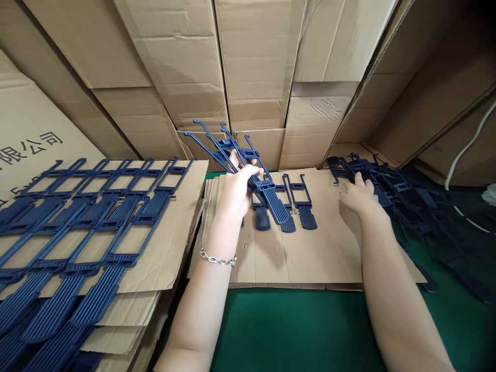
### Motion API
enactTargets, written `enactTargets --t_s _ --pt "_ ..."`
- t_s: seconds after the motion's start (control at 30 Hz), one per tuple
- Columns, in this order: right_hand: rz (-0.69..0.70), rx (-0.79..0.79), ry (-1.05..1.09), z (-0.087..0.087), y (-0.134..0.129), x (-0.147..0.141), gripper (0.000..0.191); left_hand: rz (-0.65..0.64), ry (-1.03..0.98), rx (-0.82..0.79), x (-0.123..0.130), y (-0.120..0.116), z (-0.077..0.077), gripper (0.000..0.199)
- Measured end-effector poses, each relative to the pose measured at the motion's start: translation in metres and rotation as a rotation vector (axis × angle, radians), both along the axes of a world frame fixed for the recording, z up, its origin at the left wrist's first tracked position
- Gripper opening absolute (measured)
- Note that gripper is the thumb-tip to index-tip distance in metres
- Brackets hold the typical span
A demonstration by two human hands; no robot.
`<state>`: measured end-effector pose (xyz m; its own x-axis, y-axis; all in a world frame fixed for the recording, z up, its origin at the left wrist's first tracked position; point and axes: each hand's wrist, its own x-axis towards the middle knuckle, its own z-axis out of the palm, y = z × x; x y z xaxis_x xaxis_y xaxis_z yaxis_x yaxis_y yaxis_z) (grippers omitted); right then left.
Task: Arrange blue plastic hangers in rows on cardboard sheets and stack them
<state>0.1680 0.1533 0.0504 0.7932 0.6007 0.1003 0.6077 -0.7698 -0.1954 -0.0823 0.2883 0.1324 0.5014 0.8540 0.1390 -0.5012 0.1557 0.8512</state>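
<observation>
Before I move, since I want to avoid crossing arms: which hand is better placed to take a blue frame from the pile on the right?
Your right hand, most likely: it is spread at the left edge of the pile. Your left hand is farther off, holding blue frames.

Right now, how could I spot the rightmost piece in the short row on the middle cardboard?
Find the middle cardboard sheet on the green surface. On it lies a short row of blue pieces, partly hidden behind the blue frames in the left hand. Pick the rightmost piece: it lies flat in full view, while the held frames partly cover its neighbours.
</observation>
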Motion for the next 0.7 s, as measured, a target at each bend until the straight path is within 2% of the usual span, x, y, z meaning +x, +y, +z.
enactTargets --t_s 0.1,0.2,0.47,0.7 --pt "0.0 -0.023 0.053 -0.01 -0.01 0.02 0.053 -0.005 0.002 0.007 0.0 0.001 -0.001 0.043" --pt "-0.001 -0.006 0.054 -0.016 -0.014 0.028 0.056 -0.007 0.017 0.01 0.002 0.0 -0.003 0.035" --pt "-0.03 0.021 0.03 -0.028 -0.006 0.021 0.056 -0.017 0.096 -0.031 0.005 -0.003 -0.004 0.055" --pt "-0.098 -0.02 0.043 -0.03 -0.008 0.024 0.054 -0.017 0.081 -0.024 0.004 -0.002 -0.005 0.05"
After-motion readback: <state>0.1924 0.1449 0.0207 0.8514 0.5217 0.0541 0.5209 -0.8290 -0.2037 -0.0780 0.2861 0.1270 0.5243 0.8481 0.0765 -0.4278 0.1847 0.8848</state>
